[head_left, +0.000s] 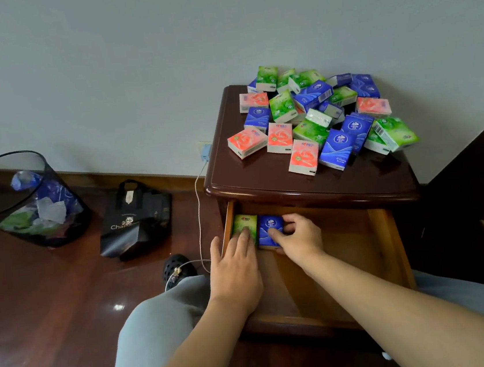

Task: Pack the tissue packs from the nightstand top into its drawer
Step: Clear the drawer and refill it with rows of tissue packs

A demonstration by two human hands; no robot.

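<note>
Head view: dark wood nightstand point(264, 177) against the wall, its drawer point(389, 245) pulled open toward the person. Heap of tissue packs point(314, 114) on the nightstand top, green, blue and pink mixed, some flat, some tilted on others. Two packs in the drawer's back left corner, side by side and touching: green pack point(247, 223) against the left wall, blue pack point(269, 225) just right of it. Left hand point(235, 268) lies over the drawer's left edge, fingers straight and flat on the green pack, pressing, not curled round it. Right hand point(296, 237) has fingers curled on the blue pack, pinching its right and near edges. Floor on the left: mesh wastebasket point(22, 202) with wrappers inside, black shopping bag point(136, 219) near it, white charger cable point(199, 215) hanging from the wall plug beside the nightstand. Grey trousers point(157, 328) at bottom
</note>
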